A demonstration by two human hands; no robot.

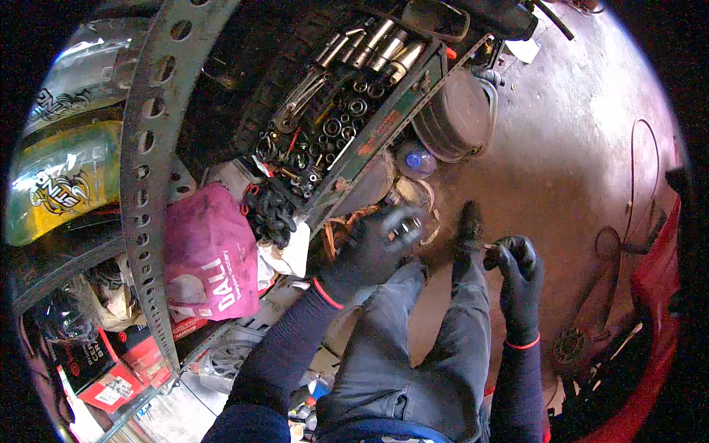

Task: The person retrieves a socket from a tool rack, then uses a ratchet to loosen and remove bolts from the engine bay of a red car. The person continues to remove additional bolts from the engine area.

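My left hand [373,247], in a black glove with a red cuff, holds small metal sockets [406,226] in its palm, just below the green tool tray [384,129]. That tray is packed with sockets, wrenches and long chrome extensions. My right hand [517,277], also in a black glove, pinches a small metal piece [490,246] between thumb and fingers, a little to the right of the left hand. Both hands hover above my legs in grey trousers [413,347] and a black shoe [467,221].
A perforated metal shelf post [144,184] runs down the left, with a pink bag [210,255], a spare black glove [269,214] and boxes beside it. A round dark tin [454,114] and a blue-capped lid [416,160] lie on the stained concrete floor [576,148]. A red vehicle part [657,295] stands at right.
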